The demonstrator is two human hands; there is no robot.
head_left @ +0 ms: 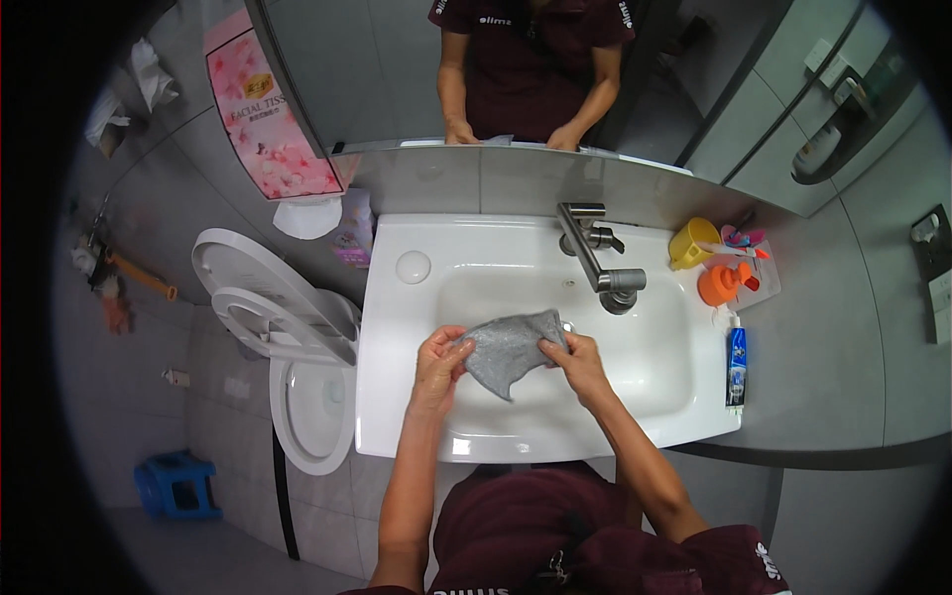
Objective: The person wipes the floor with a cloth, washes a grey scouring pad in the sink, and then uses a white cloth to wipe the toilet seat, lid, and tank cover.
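Observation:
A grey cloth [511,349] is stretched between my two hands above the white sink basin [635,387]. My left hand [437,365] pinches its left edge between thumb and fingers. At the cloth's right side, my right hand [575,361] grips it with the thumb on top. One corner of the cloth hangs down toward me. Just beyond the right hand, a metal swivel faucet [595,260] reaches over the basin; no water stream shows.
On the counter's right stand a yellow cup [691,245], an orange pump bottle [718,286] and a blue toothpaste tube [736,365]. A round white object [413,267] sits at the back left. Left of the sink is a toilet [310,416] with its lid raised. A mirror [397,69] hangs above.

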